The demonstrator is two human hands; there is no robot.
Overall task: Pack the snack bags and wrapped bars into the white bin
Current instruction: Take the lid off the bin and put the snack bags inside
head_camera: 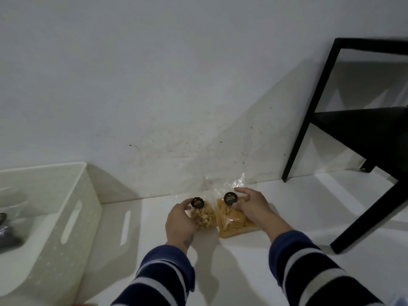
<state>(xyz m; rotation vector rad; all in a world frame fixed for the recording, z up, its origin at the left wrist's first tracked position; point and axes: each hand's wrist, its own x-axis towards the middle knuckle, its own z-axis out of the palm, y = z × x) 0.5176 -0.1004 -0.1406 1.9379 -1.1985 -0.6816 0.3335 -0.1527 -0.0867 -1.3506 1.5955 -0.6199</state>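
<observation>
Two clear snack bags with round black labels lie side by side on the white surface by the wall. My left hand (pixel 180 219) curls around the left bag of pale knobbly snacks (pixel 205 217). Over the right bag of flat orange chips (pixel 229 221), my right hand (pixel 254 207) rests with thumb and fingers on its upper part. The white bin (pixel 66 208) stands at the left, its slotted side facing the bags. Dark wrapped items (pixel 5 230) lie inside it at the far left edge.
A black metal chair frame (pixel 313 111) stands at the right, one leg running down toward the front right. A white, speckled wall rises just behind the bags. Bare white surface lies between the bin and the bags.
</observation>
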